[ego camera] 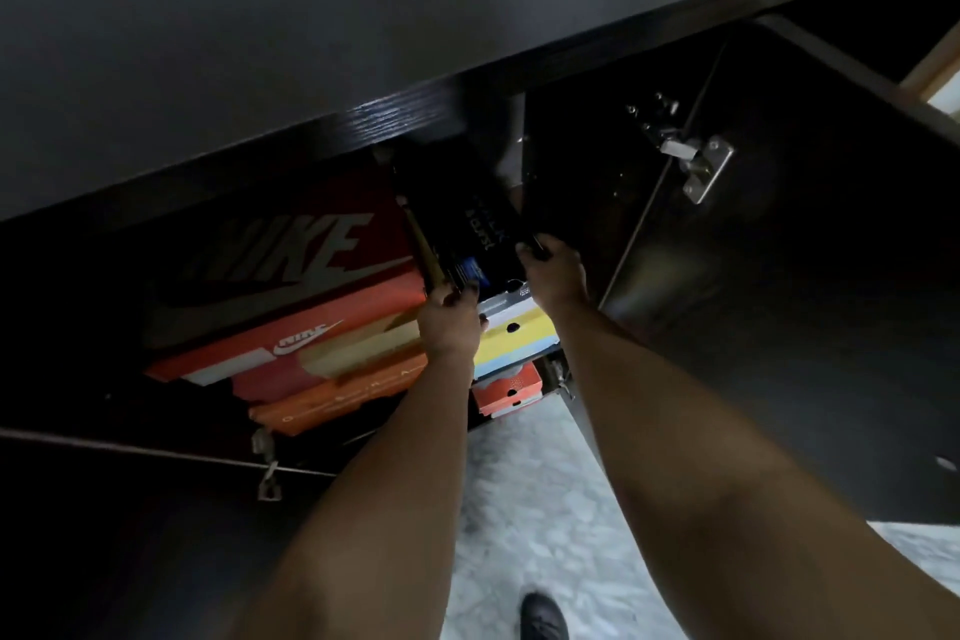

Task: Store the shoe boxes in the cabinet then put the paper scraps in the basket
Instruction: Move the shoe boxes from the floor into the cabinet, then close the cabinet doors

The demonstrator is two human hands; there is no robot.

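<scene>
Inside the dark cabinet (571,161), a black shoe box (462,224) lies on top of a yellow and blue box (519,335). My left hand (451,322) grips the black box's near left corner. At its right edge, my right hand (553,270) holds it with curled fingers. A large red shoe box (291,255) with white lettering fills the left side, stacked over orange boxes (332,395). A small orange box (509,390) sits at the bottom under the yellow one.
The right cabinet door (810,301) stands open, its metal hinge (701,166) showing. The left door (130,509) is open too, low on the left. The dark cabinet top (260,42) overhangs the opening. Pale patterned floor (524,494) and a dark shoe (543,616) lie below.
</scene>
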